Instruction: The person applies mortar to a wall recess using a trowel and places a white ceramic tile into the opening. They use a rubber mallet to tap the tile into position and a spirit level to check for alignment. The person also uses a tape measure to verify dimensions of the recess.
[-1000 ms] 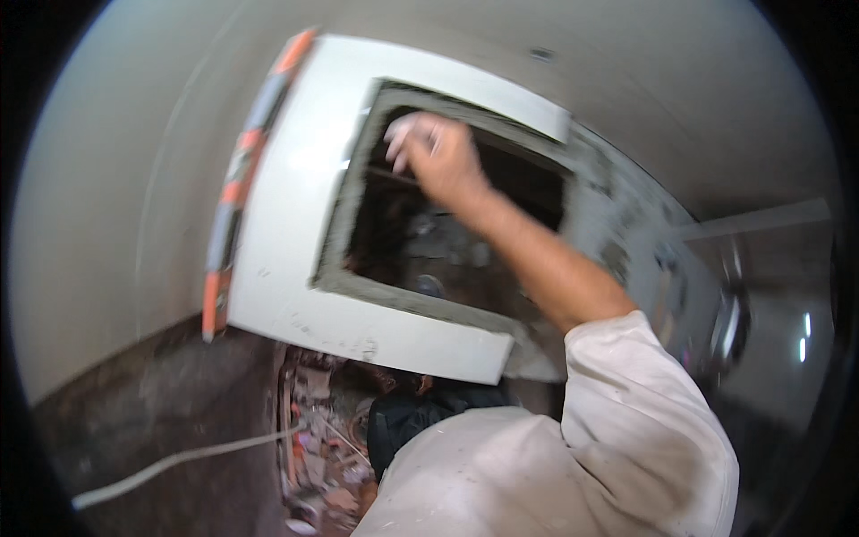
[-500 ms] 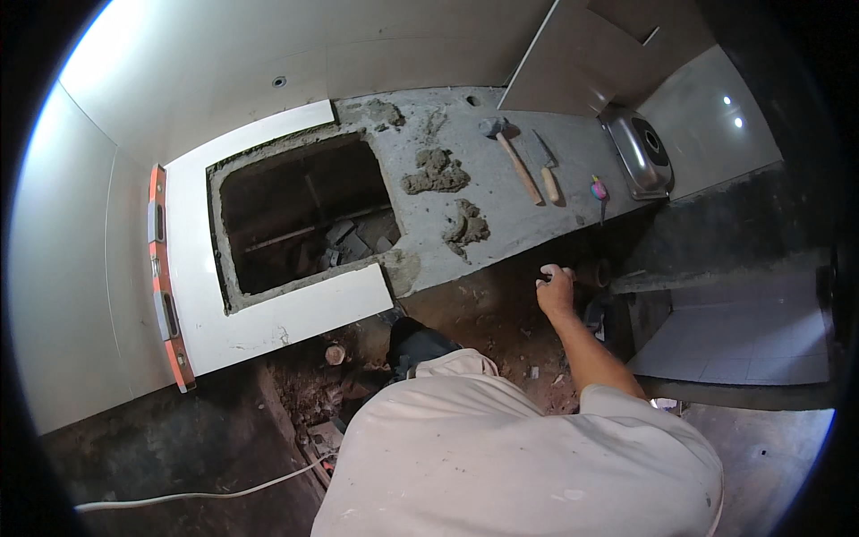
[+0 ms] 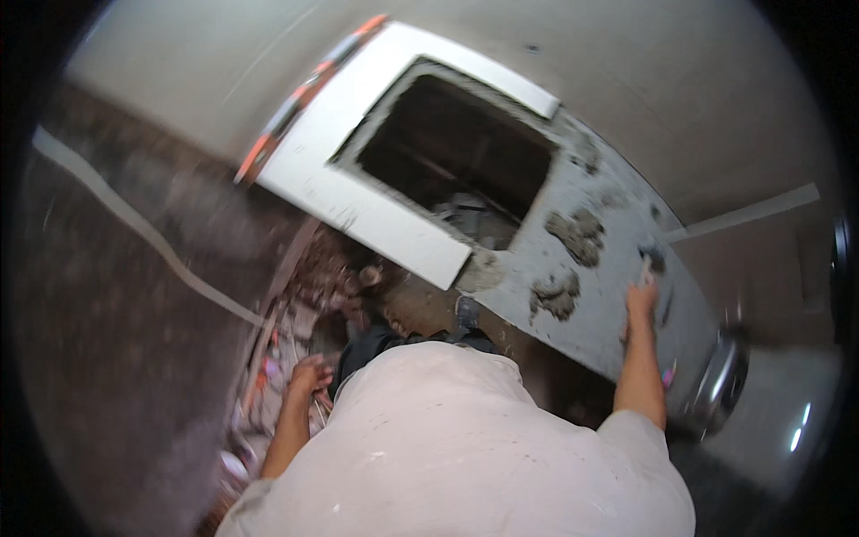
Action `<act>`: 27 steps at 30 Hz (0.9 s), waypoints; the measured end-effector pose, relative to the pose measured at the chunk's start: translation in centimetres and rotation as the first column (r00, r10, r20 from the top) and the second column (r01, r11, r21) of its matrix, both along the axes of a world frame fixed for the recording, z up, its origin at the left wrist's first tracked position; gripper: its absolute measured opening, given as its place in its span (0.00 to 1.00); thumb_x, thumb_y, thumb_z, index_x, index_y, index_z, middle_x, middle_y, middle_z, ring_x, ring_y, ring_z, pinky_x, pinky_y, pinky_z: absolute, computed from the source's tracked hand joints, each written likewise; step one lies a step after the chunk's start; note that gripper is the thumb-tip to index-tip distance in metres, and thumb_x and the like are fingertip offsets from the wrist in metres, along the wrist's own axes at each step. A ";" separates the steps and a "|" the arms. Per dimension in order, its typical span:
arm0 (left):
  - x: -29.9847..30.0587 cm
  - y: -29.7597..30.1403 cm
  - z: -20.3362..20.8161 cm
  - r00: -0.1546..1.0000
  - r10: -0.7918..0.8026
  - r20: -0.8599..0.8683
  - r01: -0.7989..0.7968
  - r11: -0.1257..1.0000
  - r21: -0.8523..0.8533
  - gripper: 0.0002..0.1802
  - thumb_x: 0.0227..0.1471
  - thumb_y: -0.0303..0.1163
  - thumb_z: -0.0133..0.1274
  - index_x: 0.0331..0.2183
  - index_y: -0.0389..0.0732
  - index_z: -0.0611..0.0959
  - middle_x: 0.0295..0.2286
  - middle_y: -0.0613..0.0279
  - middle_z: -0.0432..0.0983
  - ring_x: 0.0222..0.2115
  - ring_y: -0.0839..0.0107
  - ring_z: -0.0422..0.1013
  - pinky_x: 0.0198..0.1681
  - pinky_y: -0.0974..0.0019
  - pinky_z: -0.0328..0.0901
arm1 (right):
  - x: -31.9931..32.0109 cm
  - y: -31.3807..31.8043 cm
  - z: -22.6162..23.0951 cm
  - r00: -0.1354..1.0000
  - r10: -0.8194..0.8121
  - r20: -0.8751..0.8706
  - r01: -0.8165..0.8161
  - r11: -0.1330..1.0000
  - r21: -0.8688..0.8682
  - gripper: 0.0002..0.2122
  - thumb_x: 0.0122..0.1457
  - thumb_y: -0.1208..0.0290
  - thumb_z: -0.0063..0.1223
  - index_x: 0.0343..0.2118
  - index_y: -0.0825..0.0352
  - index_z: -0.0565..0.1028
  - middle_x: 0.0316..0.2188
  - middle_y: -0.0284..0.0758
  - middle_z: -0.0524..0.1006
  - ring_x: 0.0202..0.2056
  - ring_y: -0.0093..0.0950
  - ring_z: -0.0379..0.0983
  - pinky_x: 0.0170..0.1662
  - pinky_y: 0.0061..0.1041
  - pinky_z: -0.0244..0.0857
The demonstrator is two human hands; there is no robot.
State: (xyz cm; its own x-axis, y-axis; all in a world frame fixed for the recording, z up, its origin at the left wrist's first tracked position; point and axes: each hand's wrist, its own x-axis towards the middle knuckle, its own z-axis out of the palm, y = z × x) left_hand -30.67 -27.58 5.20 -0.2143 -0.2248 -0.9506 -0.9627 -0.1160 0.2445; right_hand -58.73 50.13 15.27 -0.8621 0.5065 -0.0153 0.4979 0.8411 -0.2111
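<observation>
At right of centre, the right hand (image 3: 641,300) closes on a tool handle (image 3: 646,268) on the grey tabletop (image 3: 617,313), beside mortar lumps (image 3: 577,234). Lower left, the left hand (image 3: 309,374) hangs; its grip is unclear.

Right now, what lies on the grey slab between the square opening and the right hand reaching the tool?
In the head view, two mortar lumps lie between the opening and the right hand at the tool.

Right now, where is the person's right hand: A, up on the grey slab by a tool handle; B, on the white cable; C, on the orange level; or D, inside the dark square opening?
A: the right hand reaches onto the grey slab, at a tool handle, well right of the opening.
</observation>
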 end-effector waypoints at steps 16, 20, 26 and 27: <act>-8.5 25.0 17.2 0.738 -0.574 -0.355 0.479 0.816 -0.325 0.37 0.59 0.53 0.55 0.57 0.33 0.77 0.52 0.39 0.76 0.54 0.49 0.73 0.60 0.56 0.64 | -4.4 -0.1 1.0 0.958 -0.283 -0.046 0.143 0.609 -0.780 0.15 0.66 0.62 0.49 0.46 0.71 0.72 0.29 0.34 0.70 0.26 0.26 0.68 0.30 0.30 0.67; -17.3 29.7 19.5 0.445 -0.579 -0.684 0.572 0.771 -0.280 0.42 0.59 0.55 0.56 0.63 0.34 0.68 0.58 0.39 0.70 0.61 0.51 0.65 0.64 0.55 0.60 | -3.0 -14.6 9.1 0.947 -0.207 -0.244 -0.248 0.010 -0.969 0.14 0.70 0.63 0.46 0.51 0.67 0.64 0.30 0.29 0.63 0.24 0.21 0.58 0.26 0.23 0.58; -22.2 35.0 21.2 0.264 -0.309 -0.914 0.591 0.801 -0.100 0.37 0.57 0.42 0.61 0.62 0.35 0.67 0.50 0.41 0.74 0.53 0.53 0.70 0.58 0.57 0.63 | -0.3 -29.6 15.6 0.839 -0.091 -0.536 -0.543 -0.160 -0.824 0.13 0.73 0.63 0.43 0.52 0.67 0.65 0.35 0.33 0.69 0.33 0.26 0.68 0.42 0.31 0.68; -22.1 35.0 21.3 0.313 -0.267 -0.911 0.599 0.800 -0.029 0.34 0.57 0.39 0.60 0.60 0.35 0.68 0.47 0.43 0.75 0.50 0.54 0.71 0.57 0.58 0.65 | -0.2 -30.4 16.3 0.809 -0.047 -0.586 -0.585 -0.166 -0.794 0.13 0.73 0.64 0.42 0.52 0.68 0.65 0.35 0.33 0.71 0.34 0.27 0.70 0.44 0.32 0.68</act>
State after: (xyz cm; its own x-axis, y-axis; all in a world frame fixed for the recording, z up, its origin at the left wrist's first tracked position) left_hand -52.76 7.39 26.54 -0.9022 0.3879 -0.1884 -0.1907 0.0330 0.9811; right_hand -58.95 19.77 31.54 -0.9926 -0.0588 0.1061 -0.0769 -0.3708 -0.9255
